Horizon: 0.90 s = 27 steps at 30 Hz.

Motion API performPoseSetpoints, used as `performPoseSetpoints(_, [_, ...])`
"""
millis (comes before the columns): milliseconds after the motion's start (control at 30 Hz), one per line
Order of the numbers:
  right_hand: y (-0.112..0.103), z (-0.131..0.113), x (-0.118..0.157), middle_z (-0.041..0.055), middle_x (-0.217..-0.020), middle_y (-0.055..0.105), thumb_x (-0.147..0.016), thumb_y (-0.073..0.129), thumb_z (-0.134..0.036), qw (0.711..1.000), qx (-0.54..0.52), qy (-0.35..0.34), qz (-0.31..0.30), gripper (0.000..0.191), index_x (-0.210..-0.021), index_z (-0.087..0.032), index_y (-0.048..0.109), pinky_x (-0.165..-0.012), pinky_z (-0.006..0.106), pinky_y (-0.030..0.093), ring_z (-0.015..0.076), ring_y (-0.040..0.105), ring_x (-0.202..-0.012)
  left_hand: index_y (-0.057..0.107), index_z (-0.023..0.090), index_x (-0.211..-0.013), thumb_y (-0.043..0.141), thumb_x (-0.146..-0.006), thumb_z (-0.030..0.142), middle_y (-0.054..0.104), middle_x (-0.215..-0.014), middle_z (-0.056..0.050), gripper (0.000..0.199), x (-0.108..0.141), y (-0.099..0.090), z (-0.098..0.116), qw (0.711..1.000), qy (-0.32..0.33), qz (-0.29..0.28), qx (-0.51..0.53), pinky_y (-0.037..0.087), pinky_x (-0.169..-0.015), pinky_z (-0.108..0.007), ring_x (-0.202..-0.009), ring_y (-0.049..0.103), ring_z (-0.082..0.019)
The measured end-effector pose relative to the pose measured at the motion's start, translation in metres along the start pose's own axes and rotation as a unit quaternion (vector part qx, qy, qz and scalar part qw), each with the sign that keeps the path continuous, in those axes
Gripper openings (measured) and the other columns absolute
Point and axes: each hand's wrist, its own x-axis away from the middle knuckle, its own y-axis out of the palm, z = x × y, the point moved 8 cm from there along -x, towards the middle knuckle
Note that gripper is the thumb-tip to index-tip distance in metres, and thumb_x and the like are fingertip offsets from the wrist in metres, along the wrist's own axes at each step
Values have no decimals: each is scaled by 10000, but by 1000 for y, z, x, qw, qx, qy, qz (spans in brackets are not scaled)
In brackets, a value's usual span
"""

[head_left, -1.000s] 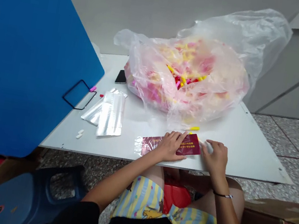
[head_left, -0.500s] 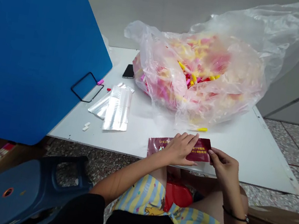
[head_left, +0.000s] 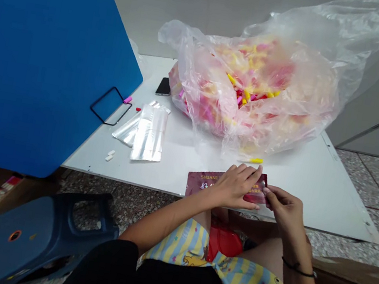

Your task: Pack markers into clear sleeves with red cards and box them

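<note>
Pouch (head_left: pixel 206 182) is lying near the front edge of the table (head_left: pixel 177 169), and it's handling as something thin, light and floppy (slippery too, judging by its sheen). Your left hand (head_left: pixel 236 186) is pressing across its middle, fingers curled over it. Your right hand (head_left: pixel 284 213) is holding its fingertips (head_left: pixel 269 189) at the right end, though you can't tell whether they're pinching. Edges are the best hold.

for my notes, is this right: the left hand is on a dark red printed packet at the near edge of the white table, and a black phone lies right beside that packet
Not quite: the head view shows the black phone at the far side of the white table, beside the big clear plastic bag, not by the dark red printed packet. The left hand is on that packet, as you said.
</note>
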Motion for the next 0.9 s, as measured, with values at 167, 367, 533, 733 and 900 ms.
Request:
performPoseSetpoints(167, [5,-2,5,-12,-480,536,-671,708,-461,1000,12,-7,-8,305,-719,-160,709,-408,241,384,120,451,-428,127,56,-1436,501,-762,691,487,-1254,-168,999,-2,1,3,1000,-9,-6,-22,371,-853,-389,-1085,448,-293])
performPoseSetpoints(367, [7,5,7,24,-571,623,-618,744,-477,999,-23,24,-6,331,-700,-159,699,-414,245,429,142,514,-479,97,33,-1442,525,-770,640,496,-1249,-173,1001,-6,2,9,999,-28,-2,-31,349,-831,-372,-1080,438,-286])
performPoseSetpoints(533, [2,10,7,10,-558,612,-625,747,-447,999,-38,30,18,312,-725,-156,697,-417,232,409,119,478,-463,39,105,-1464,547,-755,640,460,-1294,-150,1022,-5,5,11,1000,-25,-10,-15,338,-865,-386,-1112,426,-284])
performPoseSetpoints(733, [-24,20,2,-1,-556,609,-657,718,-410,994,-18,35,98,282,-777,-156,691,-435,228,404,110,471,-456,12,131,-1468,623,-727,591,405,-1350,-159,1065,2,10,-4,999,-29,-13,-13,316,-919,-385,-1195,382,-287])
performPoseSetpoints(900, [-17,31,0,28,-598,636,-686,678,-426,996,16,22,85,282,-740,-149,666,-475,253,423,142,525,-504,118,103,-1451,608,-762,556,469,-1276,-144,959,3,25,-13,998,-45,-29,-21,334,-860,-365,-1116,431,-274])
